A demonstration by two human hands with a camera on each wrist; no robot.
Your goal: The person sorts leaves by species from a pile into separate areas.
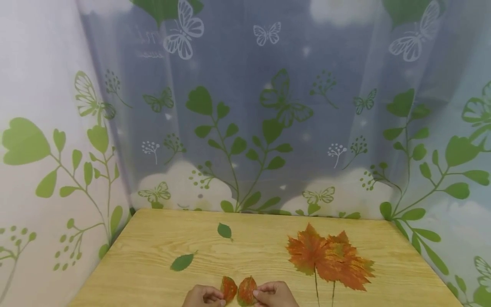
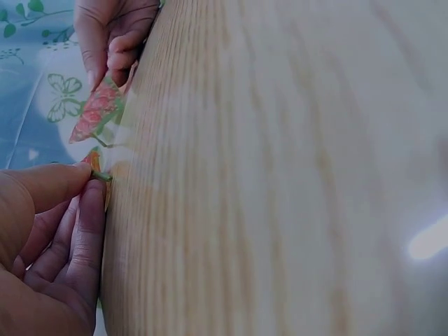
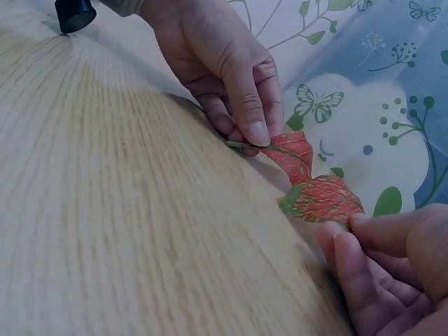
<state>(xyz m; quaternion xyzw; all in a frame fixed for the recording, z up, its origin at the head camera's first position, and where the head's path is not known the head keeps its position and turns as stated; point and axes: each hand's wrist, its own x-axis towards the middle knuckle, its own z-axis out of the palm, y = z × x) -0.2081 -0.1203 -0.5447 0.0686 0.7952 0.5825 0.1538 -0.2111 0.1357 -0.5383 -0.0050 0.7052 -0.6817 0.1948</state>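
Observation:
Two red leaves with green edges are held side by side low over the front of the wooden table. My left hand (image 1: pixel 204 296) pinches the left red leaf (image 1: pixel 229 289) between thumb and fingers near its stem. The right red leaf (image 1: pixel 246 291) is pinched at its side by my right hand (image 1: pixel 275 293). In the right wrist view the left hand (image 3: pixel 222 70) grips its leaf (image 3: pixel 292 154) by the stem end, and the other leaf (image 3: pixel 325 199) almost meets it. Whether the leaves touch the table, I cannot tell.
Two orange maple leaves (image 1: pixel 327 258) on thin stems lie on the table (image 1: pixel 134 264) at the right. Two small green leaves, one nearer (image 1: pixel 182 262) and one farther (image 1: pixel 224 230), lie left of centre. A printed curtain (image 1: pixel 245 128) hangs behind the table.

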